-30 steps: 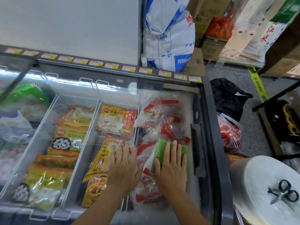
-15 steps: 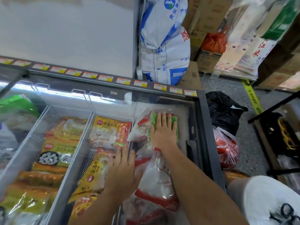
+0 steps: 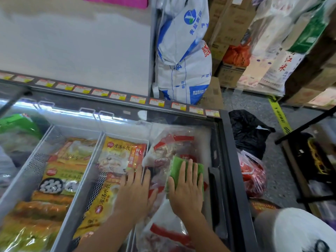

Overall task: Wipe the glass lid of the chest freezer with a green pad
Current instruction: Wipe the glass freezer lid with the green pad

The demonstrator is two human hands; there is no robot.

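The chest freezer's glass lid (image 3: 183, 128) lies flat below me, with frozen food packs showing through it. My right hand (image 3: 187, 190) presses flat on a green pad (image 3: 177, 165) on the glass near the lid's right end, just left of the black handle (image 3: 215, 191). Most of the pad is hidden under the palm and fingers. My left hand (image 3: 135, 192) rests flat on the glass beside it, fingers spread, holding nothing.
The freezer's dark frame (image 3: 234, 179) runs along the right edge, with price tags (image 3: 138, 99) on the back rail. A black bag (image 3: 249, 131) and a red bag (image 3: 253, 176) lie on the floor to the right. A white roll (image 3: 298, 231) stands at the lower right.
My right hand slid the green pad toward the far edge of the lid, then pulled it back toward me. The left hand stayed planted on the glass.
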